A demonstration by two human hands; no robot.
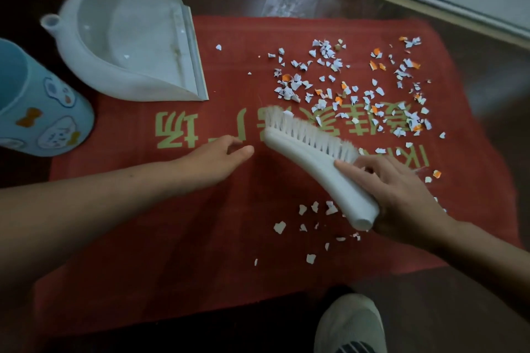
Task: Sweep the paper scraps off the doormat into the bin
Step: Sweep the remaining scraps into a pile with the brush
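The right hand is wrapped round the handle of the brush, thumb laid along its top. The brush's long axis runs from the handle end, nearest the person, slantwise away and leftward to the head, with the bristles turned toward the far side. The left hand lies just left of the brush head, flat on the mat, fingers relaxed and holding nothing.

Most scraps lie beyond the bristles, away and to the right. A few lie on the near side, by the handle end. The dustpan sits beyond and left of the brush head, its lip facing the scraps, and the bin stands farther left.

So the sweep likely has to run leftward. The right hand is nearer the scraps, the left nearer the dustpan.
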